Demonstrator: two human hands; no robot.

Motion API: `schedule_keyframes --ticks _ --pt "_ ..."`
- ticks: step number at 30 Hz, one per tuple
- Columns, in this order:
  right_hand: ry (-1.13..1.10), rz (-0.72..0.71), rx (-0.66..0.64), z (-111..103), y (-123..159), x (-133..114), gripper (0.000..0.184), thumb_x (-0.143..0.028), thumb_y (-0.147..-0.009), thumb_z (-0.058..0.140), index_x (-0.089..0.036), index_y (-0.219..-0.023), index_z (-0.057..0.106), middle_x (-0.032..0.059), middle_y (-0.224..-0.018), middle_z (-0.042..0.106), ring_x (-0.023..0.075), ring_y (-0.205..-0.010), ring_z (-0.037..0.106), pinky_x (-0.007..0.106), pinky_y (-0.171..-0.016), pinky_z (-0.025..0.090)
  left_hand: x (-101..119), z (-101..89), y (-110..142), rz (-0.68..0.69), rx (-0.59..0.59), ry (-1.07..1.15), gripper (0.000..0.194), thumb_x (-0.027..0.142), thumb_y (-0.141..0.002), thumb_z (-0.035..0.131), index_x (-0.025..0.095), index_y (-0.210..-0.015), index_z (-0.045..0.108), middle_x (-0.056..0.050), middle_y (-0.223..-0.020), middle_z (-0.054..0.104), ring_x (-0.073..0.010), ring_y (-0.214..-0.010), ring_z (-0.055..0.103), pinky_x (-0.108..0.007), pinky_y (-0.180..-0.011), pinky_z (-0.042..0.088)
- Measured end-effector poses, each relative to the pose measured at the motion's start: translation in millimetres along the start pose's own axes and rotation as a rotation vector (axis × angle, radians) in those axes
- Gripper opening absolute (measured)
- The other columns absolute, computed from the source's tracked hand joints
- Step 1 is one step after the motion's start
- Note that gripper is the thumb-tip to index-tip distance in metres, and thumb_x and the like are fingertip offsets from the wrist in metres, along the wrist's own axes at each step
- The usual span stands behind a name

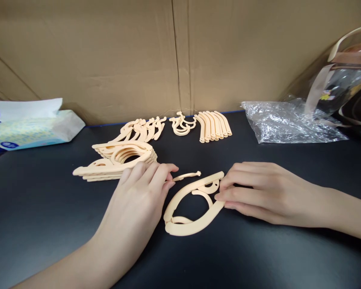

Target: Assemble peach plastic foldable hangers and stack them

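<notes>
A cream plastic folding hanger (195, 227) lies folded on the black table before me, its two curved arms forming a loop with a curved hook between them. My right hand (255, 192) grips the arm ends at the loop's right side, fingers closed. To its left, my left hand (141, 196) pinches one end of a thin curved cream piece (188, 175), thumb against fingertips. That piece lies just beyond the hanger's upper arm. Behind my left hand is a stack of similar folded hangers (120, 149), partly covered by my fingers.
Along the back lie loose curved pieces (142, 128), a few hooks (182, 125) and a row of hanger arms (213, 126). A tissue pack (39, 126) is at left. A clear plastic bag (285, 122) and a transparent bottle (339, 84) stand right, before a cardboard wall (123, 56).
</notes>
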State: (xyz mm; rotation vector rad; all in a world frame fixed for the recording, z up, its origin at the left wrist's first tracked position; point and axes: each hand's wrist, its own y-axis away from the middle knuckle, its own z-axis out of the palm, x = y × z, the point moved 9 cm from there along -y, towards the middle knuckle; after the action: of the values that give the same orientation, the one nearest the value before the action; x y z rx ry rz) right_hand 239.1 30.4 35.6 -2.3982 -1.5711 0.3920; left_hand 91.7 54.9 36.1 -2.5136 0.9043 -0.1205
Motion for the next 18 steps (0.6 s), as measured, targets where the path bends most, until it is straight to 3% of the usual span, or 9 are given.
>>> schedule_keyframes --ticks 3,9,11,14,18 --pt "-0.004 -0.006 0.002 0 -1 -1 0.016 -0.018 -0.103 0.049 -0.017 -0.099 0.064 0.0051 -0.095 0.069 0.0159 -0.084 0.059 0.03 -0.072 0.045 2 -0.6 -1 -0.003 0.014 0.034 0.018 0.015 -0.104 0.037 0.017 -0.108 0.054 -0.005 -0.095 0.065 -0.0245 -0.088 0.061 -0.038 -0.078 0.045" --pt "-0.009 -0.024 0.014 -1 -3 -6 0.016 -0.018 -0.102 0.049 -0.016 -0.101 0.065 0.0049 -0.095 0.07 0.0163 -0.08 0.059 0.03 -0.069 0.046 7 -14.6 2 -0.028 0.094 0.205 0.011 0.014 -0.104 0.042 0.019 -0.097 0.05 0.001 -0.083 0.052 -0.0146 -0.072 0.053 -0.028 -0.066 0.041" --pt "-0.012 -0.028 0.03 -3 -5 -9 0.018 -0.02 -0.102 0.051 -0.016 -0.114 0.064 0.0065 -0.104 0.071 0.0179 -0.09 0.062 0.031 -0.075 0.049 10 -19.2 4 -0.009 0.111 0.294 0.008 0.014 -0.104 0.044 0.02 -0.102 0.05 0.002 -0.082 0.051 -0.0133 -0.072 0.051 -0.027 -0.066 0.04" --pt "-0.008 -0.054 0.061 -8 -7 -16 0.035 -0.03 -0.103 0.05 -0.017 -0.136 0.053 0.0106 -0.123 0.068 0.0215 -0.113 0.06 0.035 -0.089 0.05 16 -22.6 6 0.039 0.098 0.417 0.008 0.015 -0.104 0.046 0.02 -0.104 0.052 0.001 -0.084 0.054 -0.0136 -0.074 0.049 -0.027 -0.067 0.039" --pt "-0.001 -0.067 0.072 -9 -7 -21 0.046 -0.035 -0.104 0.047 -0.013 -0.145 0.043 0.0109 -0.127 0.068 0.0196 -0.119 0.06 0.033 -0.092 0.049 29 -24.0 6 0.172 0.056 0.486 0.008 0.013 -0.103 0.049 0.02 -0.106 0.054 0.001 -0.081 0.057 -0.015 -0.072 0.045 -0.028 -0.066 0.039"
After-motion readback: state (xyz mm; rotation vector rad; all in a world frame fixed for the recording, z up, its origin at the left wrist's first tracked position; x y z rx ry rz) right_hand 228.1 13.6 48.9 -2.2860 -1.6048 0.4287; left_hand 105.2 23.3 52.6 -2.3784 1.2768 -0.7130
